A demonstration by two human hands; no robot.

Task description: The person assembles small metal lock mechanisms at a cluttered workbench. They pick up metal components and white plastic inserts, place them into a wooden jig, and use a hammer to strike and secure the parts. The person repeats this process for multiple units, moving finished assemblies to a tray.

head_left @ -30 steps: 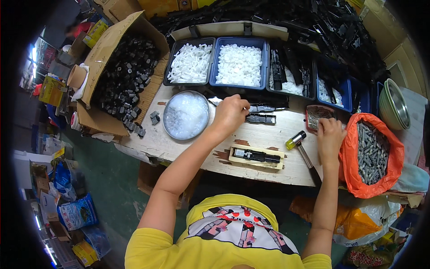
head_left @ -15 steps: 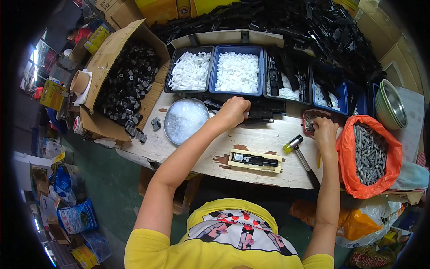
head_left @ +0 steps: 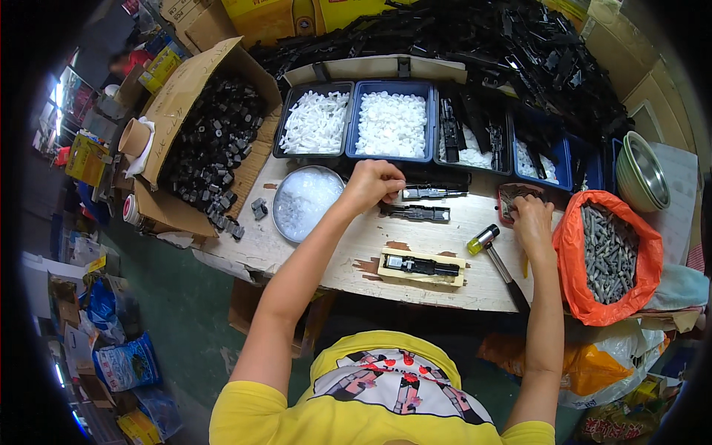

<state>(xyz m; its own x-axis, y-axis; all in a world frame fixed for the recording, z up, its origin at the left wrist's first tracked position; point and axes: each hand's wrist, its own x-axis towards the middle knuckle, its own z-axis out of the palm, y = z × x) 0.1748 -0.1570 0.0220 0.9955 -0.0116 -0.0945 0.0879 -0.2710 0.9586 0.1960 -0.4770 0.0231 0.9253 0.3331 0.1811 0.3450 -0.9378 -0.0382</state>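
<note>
My left hand point(head_left: 377, 183) is curled into a fist near the far side of the wooden table point(head_left: 326, 256), beside the round metal bowl of clear bits point(head_left: 305, 202) and just left of two long black parts point(head_left: 419, 212); what it pinches is hidden. My right hand point(head_left: 532, 216) rests with fingers down in a small tray of little parts point(head_left: 513, 195), next to the orange bag of grey metal pins point(head_left: 610, 256). A black part lies in a pale wooden jig point(head_left: 421, 266) at the table's near edge. A yellow-headed mallet point(head_left: 492, 252) lies beside it.
Blue bins of white plastic pieces point(head_left: 393, 122) and black parts point(head_left: 471, 133) line the back, below a big heap of black frames point(head_left: 482, 44). A cardboard box of black blocks point(head_left: 215, 141) sits left. Stacked steel bowls point(head_left: 644, 170) are at right. Boxes and bags crowd the floor.
My left hand stays fisted at the table's far side. My right hand moved forward from the mallet area into the small tray by the orange bag.
</note>
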